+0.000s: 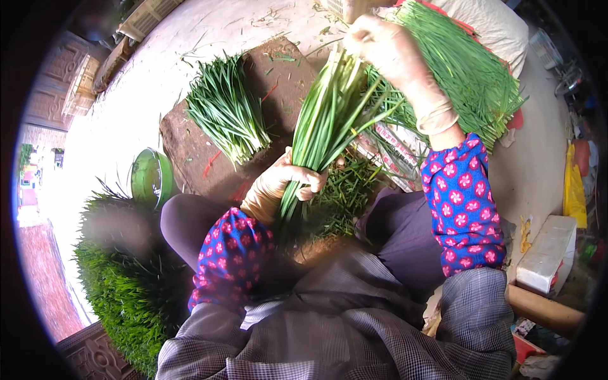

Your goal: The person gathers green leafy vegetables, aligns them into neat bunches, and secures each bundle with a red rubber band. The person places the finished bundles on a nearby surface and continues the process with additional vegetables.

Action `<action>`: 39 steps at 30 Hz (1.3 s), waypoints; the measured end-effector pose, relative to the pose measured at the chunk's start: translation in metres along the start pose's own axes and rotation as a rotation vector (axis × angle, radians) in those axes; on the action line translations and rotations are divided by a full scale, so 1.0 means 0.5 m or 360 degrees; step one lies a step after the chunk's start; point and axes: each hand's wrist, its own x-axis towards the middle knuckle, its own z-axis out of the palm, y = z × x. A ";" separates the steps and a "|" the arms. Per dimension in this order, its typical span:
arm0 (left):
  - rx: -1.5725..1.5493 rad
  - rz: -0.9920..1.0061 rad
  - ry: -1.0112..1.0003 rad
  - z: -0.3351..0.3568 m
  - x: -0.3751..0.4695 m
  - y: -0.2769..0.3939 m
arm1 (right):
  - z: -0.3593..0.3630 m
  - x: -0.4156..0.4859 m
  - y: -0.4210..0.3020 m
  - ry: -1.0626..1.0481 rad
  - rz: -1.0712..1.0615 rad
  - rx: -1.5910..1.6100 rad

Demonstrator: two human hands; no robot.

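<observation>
My left hand (290, 183), in a pale thin glove, grips a bunch of garlic chives (317, 118) around its green leaves. The bunch tilts upward, pale stem ends at the top, a few stalks splaying to the right. At those stem ends is my gloved right hand (377, 40), blurred, its fingers bent; whether a stalk is between them I cannot tell. On the brown mat (289, 71) lies a tidy bundle of chives (230, 111). A big heap of chives (451, 66) fills the upper right. Loose trimmings (349, 190) lie between my legs, below the held bunch.
A green bowl (153, 176) stands beside my left knee, near a dense pile of chives (123, 285). Printed sacking (394, 147) lies under the right heap's edge. A plastic crate (339, 8) is at the top, a white box (546, 254) at the right.
</observation>
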 end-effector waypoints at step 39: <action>-0.0316 0.0547 0.0118 -0.023 0.000 0.021 | 0.153 -0.050 -0.147 -0.0130 0.0066 -0.0550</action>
